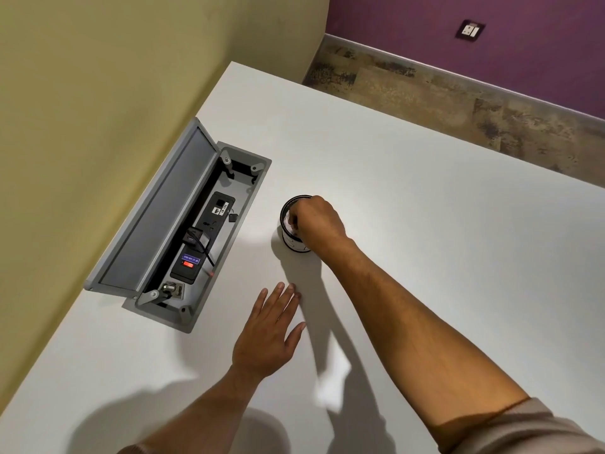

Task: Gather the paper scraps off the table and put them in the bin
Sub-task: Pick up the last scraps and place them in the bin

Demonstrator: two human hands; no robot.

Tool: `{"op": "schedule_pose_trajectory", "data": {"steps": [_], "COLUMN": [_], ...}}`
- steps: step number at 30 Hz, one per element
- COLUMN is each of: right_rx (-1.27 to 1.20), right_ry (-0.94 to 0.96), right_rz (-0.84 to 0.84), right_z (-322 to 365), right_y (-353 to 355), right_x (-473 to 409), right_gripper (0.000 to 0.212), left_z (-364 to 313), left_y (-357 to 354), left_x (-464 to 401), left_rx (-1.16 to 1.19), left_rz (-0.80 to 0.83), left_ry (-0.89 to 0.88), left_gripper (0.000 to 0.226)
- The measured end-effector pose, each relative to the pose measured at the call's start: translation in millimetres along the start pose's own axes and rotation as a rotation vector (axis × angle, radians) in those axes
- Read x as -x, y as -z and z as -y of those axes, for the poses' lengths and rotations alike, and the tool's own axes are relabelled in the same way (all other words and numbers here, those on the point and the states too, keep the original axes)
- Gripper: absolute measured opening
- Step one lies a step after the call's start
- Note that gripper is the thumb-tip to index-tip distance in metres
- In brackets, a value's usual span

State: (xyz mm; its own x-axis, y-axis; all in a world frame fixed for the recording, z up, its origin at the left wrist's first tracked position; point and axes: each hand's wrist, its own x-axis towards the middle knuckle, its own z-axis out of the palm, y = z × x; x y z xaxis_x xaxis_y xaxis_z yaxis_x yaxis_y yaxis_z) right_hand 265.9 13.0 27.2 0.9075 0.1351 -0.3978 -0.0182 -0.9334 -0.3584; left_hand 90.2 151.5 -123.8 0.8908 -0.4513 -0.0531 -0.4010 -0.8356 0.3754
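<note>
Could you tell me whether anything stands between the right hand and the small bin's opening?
Nothing visible does. The right hand is already over the mouth of the bin, its fingers curled down into the opening with something pale at their tips. The left hand lies flat on the table, nearer the person.

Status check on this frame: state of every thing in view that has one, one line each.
small round white bin with black rim: upright on the table, white paper showing inside.
right hand: over the bin's mouth, fingers curled down into it; what they hold is hidden.
left hand: fingers straight, resting flat on the white table.
grey hinged lid of the table's power box: open.
red switch: lit.
</note>
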Motion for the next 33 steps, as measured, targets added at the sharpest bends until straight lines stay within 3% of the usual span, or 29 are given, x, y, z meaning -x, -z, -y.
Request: {"op": "schedule_pose_trajectory", "data": {"steps": [5, 10, 13, 19, 25, 29, 33], "right_rx": [-0.052, -0.256, -0.255, -0.019, 0.002, 0.01, -0.083], "right_ry": [0.046, 0.088, 0.039, -0.023, -0.07, -0.084, -0.062], "right_rz": [-0.056, -0.328, -0.45, -0.284, -0.11, -0.11, -0.257], "right_z": [-7, -11, -14, -4, 7, 7, 1], "right_y": [-4, -6, -9, -1, 4, 6, 4], "right_x": [7, 26, 33, 31, 32, 28, 39], "right_gripper": [0.016, 0.023, 0.026, 0.017, 0.017, 0.014, 0.016], "left_z": [0, 1, 0, -1, 0, 1, 1], "left_y": [-2, 0, -1, 0, 0, 0, -1], "left_x": [1, 1, 1, 1, 0, 1, 0], "left_rx": [0.002, 0.001, -0.003, 0.001, 0.019, 0.027, 0.016], "left_rz": [0.003, 0.002, 0.003, -0.029, -0.017, -0.015, 0.001], "left_ry": [-0.004, -0.017, -0.016, -0.036, -0.03, -0.029, -0.033], "left_gripper": [0.063, 0.062, 0.063, 0.061, 0.062, 0.062, 0.06]}}
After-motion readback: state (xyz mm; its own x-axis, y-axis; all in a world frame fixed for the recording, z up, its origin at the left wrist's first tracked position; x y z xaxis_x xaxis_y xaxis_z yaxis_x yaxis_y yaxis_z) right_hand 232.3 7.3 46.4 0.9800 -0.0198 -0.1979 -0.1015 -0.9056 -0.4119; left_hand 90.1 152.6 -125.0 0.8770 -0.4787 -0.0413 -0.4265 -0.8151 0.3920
